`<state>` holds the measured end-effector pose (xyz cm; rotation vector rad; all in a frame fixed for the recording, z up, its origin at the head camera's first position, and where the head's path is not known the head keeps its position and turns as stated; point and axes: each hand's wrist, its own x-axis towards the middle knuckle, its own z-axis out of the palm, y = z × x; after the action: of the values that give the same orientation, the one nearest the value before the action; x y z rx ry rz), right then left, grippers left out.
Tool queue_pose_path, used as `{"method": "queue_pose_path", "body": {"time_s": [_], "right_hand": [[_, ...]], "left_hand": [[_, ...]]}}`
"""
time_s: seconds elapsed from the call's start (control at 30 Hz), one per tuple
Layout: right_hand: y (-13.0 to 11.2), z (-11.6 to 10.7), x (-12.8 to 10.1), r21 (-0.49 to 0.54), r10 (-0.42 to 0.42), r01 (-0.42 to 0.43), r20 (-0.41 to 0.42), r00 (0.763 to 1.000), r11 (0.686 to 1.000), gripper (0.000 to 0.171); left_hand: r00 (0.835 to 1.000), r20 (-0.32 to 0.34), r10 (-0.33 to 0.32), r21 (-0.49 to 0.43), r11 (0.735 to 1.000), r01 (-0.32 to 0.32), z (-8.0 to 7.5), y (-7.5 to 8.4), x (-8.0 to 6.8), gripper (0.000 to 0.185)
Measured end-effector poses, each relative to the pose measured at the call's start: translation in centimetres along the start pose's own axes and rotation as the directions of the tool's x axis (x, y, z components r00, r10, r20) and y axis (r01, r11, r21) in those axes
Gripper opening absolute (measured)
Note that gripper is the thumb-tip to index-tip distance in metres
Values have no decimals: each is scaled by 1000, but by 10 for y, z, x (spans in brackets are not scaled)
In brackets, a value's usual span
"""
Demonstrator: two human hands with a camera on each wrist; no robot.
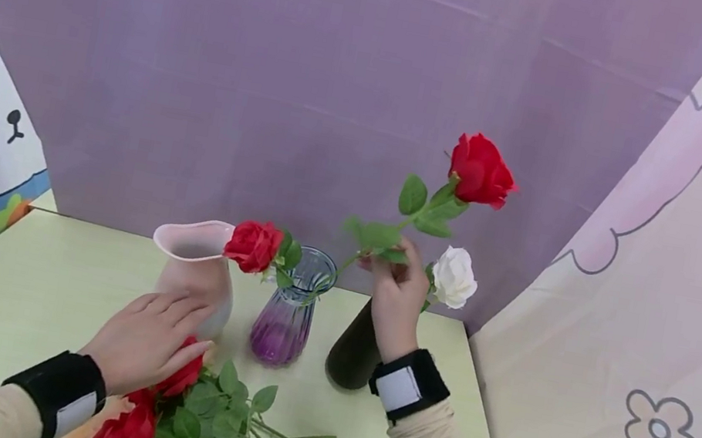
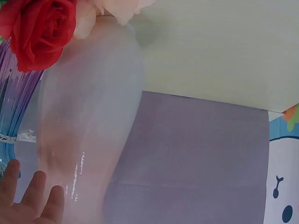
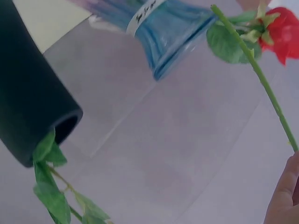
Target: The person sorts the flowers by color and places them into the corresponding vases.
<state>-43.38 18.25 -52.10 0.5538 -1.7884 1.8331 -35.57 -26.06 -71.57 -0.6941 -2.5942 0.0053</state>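
Here the right hand (image 1: pixel 396 290) is raised above the table (image 1: pixel 22 286), its fingers pinching the green stem of a red rose (image 1: pixel 481 170) whose bloom stands high and tilts to the right, while the lower end of the stem slants down into the mouth of the blue and purple glass vase (image 1: pixel 289 310). A second red rose (image 1: pixel 253 245) already leans out of that vase towards the left. Just behind the right hand stands a dark tube vase (image 1: pixel 352 352) with a white rose (image 1: pixel 455 276) in it. The left hand (image 1: pixel 149 340) lies flat with its fingers spread and straight, resting on the red blooms of a bunch of loose roses (image 1: pixel 203 420) lying on the table, close in front of the pink vase (image 1: pixel 196 266), which stands just left of the glass one
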Motion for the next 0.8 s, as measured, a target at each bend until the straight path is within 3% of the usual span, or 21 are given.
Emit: {"method": "queue_pose_path", "body": {"time_s": [0.2, 0.33, 0.47, 0.6, 0.7, 0.8], "right_hand": [[18, -4, 24, 57, -18, 19, -18, 1000, 998, 41], [38, -2, 28, -18, 15, -15, -15, 1000, 1000, 39], [80, 5, 25, -163, 68, -70, -18, 998, 984, 38], [133, 13, 15, -238, 103, -97, 12, 995, 967, 45], [167, 19, 4, -326, 121, -108, 19, 993, 939, 42], [194, 23, -4, -483, 140, -118, 9, 990, 867, 29]], "left_hand": [[999, -26, 25, 13, 1000, -25, 9, 5, 6, 85], [999, -31, 45, 19, 999, -44, 11, 11, 7, 83], [999, -22, 49, -5, 999, -49, 16, 15, 7, 81], [998, -23, 54, -22, 998, -54, 28, 18, 5, 80], [997, -32, 63, -29, 998, -64, 41, 19, 3, 80], [997, -35, 67, -49, 996, -69, 53, 20, 2, 80]]}}
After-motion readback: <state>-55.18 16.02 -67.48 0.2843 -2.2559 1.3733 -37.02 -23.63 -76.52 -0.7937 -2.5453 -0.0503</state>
